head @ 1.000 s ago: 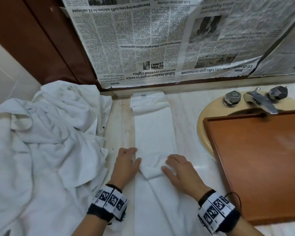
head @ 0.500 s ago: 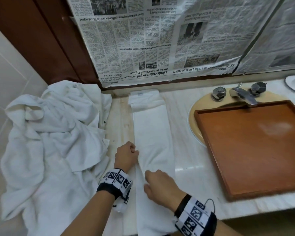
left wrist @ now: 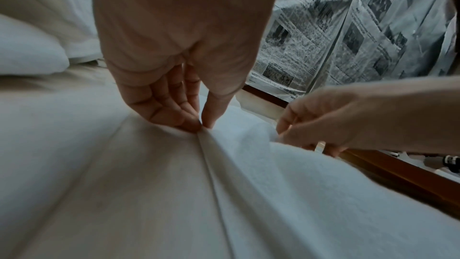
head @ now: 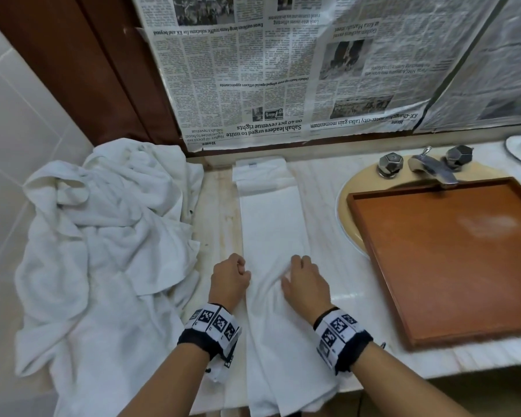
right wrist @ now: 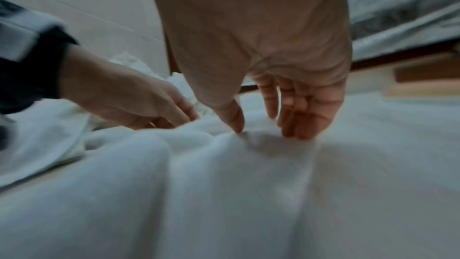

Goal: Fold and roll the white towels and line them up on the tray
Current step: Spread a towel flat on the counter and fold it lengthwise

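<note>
I'm at the folding step: my left hand [head: 229, 278] pinches the long towel's [head: 272, 224] left edge, my right hand [head: 304, 281] grips its right edge, near the worktop's front edge. Next, roll it toward the back; tray [head: 451, 266] waits right

Newspaper [head: 283, 70] on wall; faucet [head: 433, 168] over sink [head: 348, 206]

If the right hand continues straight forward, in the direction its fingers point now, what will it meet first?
Most likely more of the folded towel that the right hand already pinches: the strip runs ahead to its turned-over end, then the newspaper on the wall. Depth is uncertain.
</note>
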Available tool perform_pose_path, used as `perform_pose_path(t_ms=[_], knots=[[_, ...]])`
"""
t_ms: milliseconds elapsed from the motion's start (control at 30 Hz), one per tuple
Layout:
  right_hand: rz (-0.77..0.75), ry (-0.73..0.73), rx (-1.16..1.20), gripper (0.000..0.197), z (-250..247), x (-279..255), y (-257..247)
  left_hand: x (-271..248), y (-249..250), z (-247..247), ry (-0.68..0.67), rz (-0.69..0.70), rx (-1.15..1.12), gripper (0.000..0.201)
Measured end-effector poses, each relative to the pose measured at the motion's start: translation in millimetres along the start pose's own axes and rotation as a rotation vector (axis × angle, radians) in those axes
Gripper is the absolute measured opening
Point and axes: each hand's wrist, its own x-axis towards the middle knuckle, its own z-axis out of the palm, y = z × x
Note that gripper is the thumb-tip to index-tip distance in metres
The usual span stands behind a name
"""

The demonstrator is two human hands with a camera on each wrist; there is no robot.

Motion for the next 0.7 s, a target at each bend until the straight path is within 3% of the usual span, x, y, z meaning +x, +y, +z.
perform_pose_path(t_ms=[300, 567, 633, 700], knots=[[-0.021, 0.015, 0.047, 0.009, 3, 20, 27, 0, 8, 2, -0.004, 0.011, 0.093, 0.018], [0.069, -0.036, -0.034, 0.006, -6, 21, 31, -2, 5, 7, -0.012, 0.025, 0.09, 0.017], [0.04, 0.008, -0.037, 0.007, -6, 22, 31, -2, 0, 5, -0.002, 0.041, 0.034, 0.015], [-0.043, 0.125, 0.003, 0.016, -3, 27, 32, 0, -5, 5, 0.022, 0.095, -0.003, 0.03]])
